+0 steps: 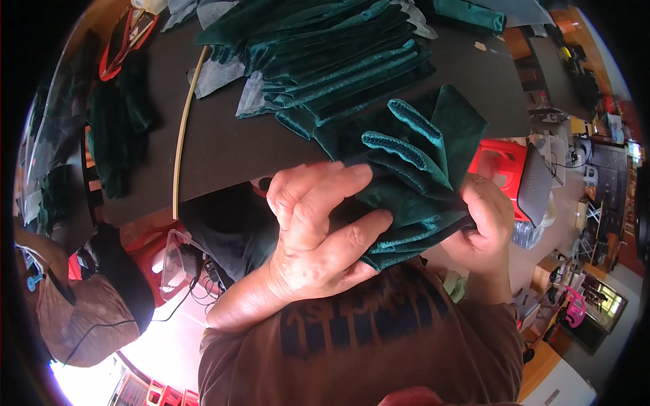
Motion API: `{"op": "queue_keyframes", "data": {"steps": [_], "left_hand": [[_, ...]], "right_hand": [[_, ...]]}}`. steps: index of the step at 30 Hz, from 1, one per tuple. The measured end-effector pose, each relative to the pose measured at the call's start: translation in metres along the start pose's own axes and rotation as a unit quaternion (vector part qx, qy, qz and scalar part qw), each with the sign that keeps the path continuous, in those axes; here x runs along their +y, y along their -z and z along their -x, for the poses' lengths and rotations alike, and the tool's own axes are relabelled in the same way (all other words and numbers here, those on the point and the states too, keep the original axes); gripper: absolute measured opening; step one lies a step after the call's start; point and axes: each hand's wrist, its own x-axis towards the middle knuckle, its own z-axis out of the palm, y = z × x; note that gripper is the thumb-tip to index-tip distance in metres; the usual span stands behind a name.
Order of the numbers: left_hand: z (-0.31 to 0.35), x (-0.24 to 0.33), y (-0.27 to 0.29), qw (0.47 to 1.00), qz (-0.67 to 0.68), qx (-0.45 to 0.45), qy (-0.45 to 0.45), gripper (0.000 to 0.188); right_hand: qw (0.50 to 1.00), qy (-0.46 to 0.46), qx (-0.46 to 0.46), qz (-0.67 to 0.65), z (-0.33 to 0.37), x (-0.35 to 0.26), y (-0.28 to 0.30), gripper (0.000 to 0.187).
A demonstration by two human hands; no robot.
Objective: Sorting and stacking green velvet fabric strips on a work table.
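Observation:
A dark green velvet piece (413,206) with folded, puckered strips is held up between my two hands, in front of my chest. My left hand (321,227) grips its left edge, with the fingers bent over the cloth and their tips near the fold. At the right edge, my right hand (484,220) pinches the cloth between thumb and fingers; part of those fingers is hidden. Just beyond lies a stack of folded green velvet (345,74) on the dark table (230,145), overlapping in view with the held piece. Pale grey lining (220,74) shows from under the stack.
A thin wooden strip (183,135) lies left of the stack. Green velvet pieces (112,135) hang over the table's left side, near a red tray of tools (126,44). A rolled green cloth (469,15) lies far right. Right of me stands a red stool (502,166).

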Motion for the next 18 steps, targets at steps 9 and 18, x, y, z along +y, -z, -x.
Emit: {"op": "queue_keyframes", "data": {"steps": [9, 18], "left_hand": [[-0.0028, 0.0044, 0.003, 0.996, 0.02, -0.073, 0.042, 0.037], [-0.0012, 0.0072, -0.0008, 0.996, 0.007, -0.075, 0.039, 0.034]], "right_hand": [[0.999, 0.022, 0.024, 0.035, 0.0013, 0.0024, -0.0022, 0.039], [0.998, 0.031, 0.028, 0.054, 0.0057, 0.005, -0.0019, 0.037]]}}
